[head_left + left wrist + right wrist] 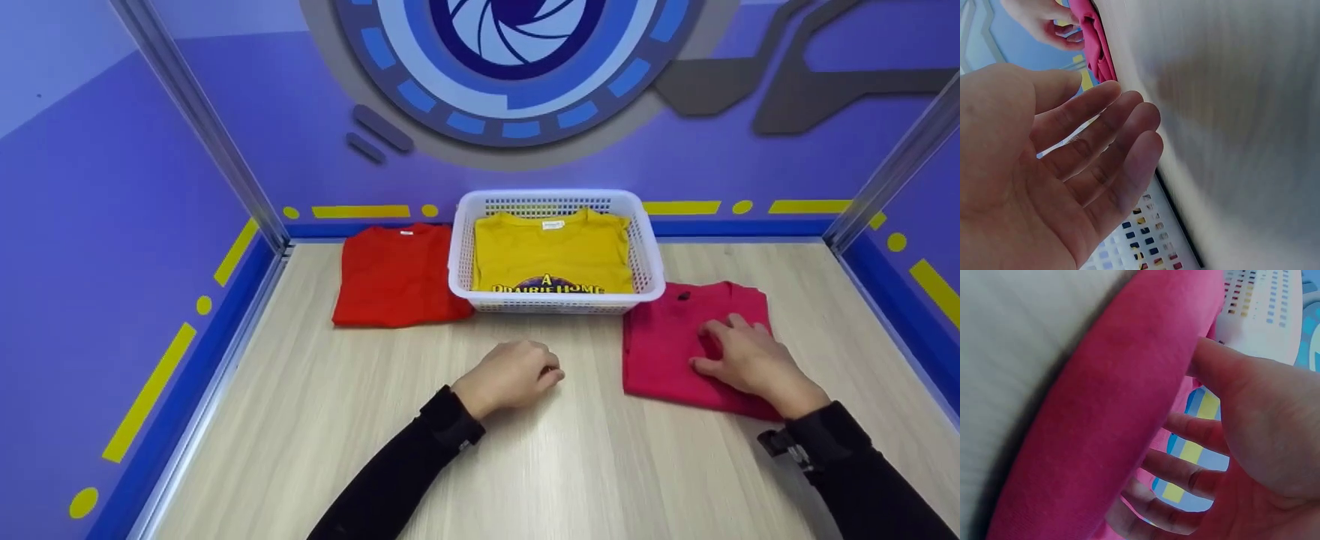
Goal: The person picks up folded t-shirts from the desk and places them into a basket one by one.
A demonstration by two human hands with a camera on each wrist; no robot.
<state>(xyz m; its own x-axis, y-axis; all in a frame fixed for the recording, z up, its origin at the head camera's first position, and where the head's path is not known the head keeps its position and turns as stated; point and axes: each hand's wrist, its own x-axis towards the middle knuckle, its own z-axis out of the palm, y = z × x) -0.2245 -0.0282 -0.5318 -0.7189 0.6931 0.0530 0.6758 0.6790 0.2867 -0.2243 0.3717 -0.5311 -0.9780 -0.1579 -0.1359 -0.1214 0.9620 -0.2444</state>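
Note:
My right hand [750, 360] rests its fingertips on a folded pink shirt [667, 352] lying on the table at the right. In the right wrist view the spread fingers [1190, 478] reach down to the cloth, with a gap under the palm. My left hand [512, 375] is over the table in front of the basket, its fingers [1140, 157] loosely bent and nothing between them. A white plastic basket [555, 301] holds a folded yellow shirt [551, 251] with printed lettering. Left of the basket lies a folded red shirt [397, 281].
Purple-blue printed panels [225, 135] with metal corner posts wall in the wooden table [337, 405] at the back and on both sides. The basket stands near the back panel, overlapping the edges of the red and pink shirts in the head view.

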